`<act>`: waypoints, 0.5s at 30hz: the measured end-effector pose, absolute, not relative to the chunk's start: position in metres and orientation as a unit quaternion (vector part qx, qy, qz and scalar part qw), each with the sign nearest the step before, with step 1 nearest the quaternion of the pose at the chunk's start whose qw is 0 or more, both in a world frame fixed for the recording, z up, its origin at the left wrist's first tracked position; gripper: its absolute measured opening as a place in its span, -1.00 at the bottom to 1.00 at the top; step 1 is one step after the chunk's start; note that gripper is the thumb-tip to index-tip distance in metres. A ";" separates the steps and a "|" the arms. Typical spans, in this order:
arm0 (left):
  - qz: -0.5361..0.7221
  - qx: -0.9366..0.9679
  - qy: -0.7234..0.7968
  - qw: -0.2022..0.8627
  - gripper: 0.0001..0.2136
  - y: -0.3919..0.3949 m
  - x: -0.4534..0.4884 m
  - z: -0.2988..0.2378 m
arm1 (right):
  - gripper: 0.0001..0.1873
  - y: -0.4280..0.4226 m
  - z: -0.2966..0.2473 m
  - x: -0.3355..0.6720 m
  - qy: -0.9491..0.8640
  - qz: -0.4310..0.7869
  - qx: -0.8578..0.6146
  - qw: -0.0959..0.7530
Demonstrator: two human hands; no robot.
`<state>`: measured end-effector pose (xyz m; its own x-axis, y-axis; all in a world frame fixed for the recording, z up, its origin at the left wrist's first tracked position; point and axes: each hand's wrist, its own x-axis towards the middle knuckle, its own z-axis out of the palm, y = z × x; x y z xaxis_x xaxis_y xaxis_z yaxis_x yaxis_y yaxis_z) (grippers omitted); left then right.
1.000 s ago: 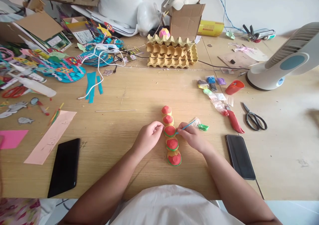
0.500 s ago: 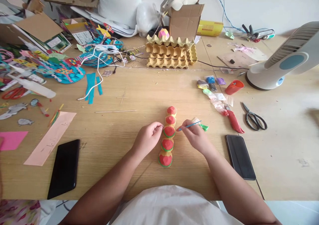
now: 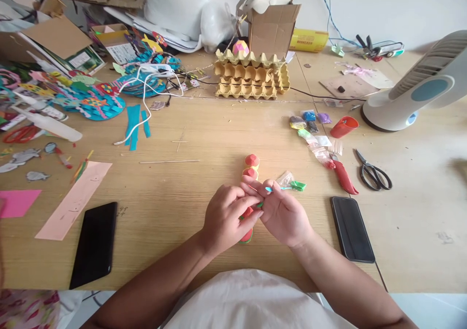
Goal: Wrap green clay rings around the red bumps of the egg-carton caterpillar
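My left hand [image 3: 228,217] reaches over the row of bumps, its fingers closed on a small bit of green clay [image 3: 260,204] at the fingers of my right hand. My right hand [image 3: 286,217] is turned palm up and keeps a thin blue modelling tool [image 3: 270,189] between thumb and fingers. Beneath both hands lies a strip of egg-carton bumps [image 3: 251,161] with red caps. Green edging shows on the near bumps; the middle ones are hidden by my hands. Just beyond my right hand sits a packet of green clay [image 3: 298,186].
Small clay packets [image 3: 310,125], a red cup [image 3: 344,127], a red-handled cutter [image 3: 345,176] and scissors [image 3: 372,171] lie to the right. Phones [image 3: 352,229] flank my arms. Egg cartons [image 3: 251,74] stand behind, a white fan [image 3: 404,93] at far right, paper crafts at left.
My hands have come together over the strip, covering its middle bumps. My right hand has turned palm up with the blue tool still in it, and green clay now shows between the fingers.
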<state>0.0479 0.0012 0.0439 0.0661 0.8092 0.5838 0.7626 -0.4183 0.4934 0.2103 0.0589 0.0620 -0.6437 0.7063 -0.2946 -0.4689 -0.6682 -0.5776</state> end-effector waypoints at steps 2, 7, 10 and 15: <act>0.431 0.723 0.539 0.047 -0.84 0.002 0.049 0.042 | -0.75 0.055 0.061 0.209 -0.241 0.877 -0.249 0.333; 0.481 0.699 0.517 0.116 -0.83 0.002 0.050 0.039 | -0.72 0.056 0.055 0.206 -0.281 0.856 -0.250 0.354; 0.502 0.654 0.541 0.167 -0.88 0.003 0.048 0.039 | -0.68 0.072 0.055 0.219 -0.392 0.768 -0.297 0.410; 0.557 0.497 0.564 0.353 -0.92 0.010 0.043 0.036 | -0.70 0.114 0.063 0.264 -0.685 0.366 -0.494 0.391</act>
<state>0.0430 0.0095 0.0356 -0.2565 0.9539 0.1556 0.1668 -0.1148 0.9793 0.2638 0.1136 0.0630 -0.2069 0.9629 0.1735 0.3903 0.2438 -0.8878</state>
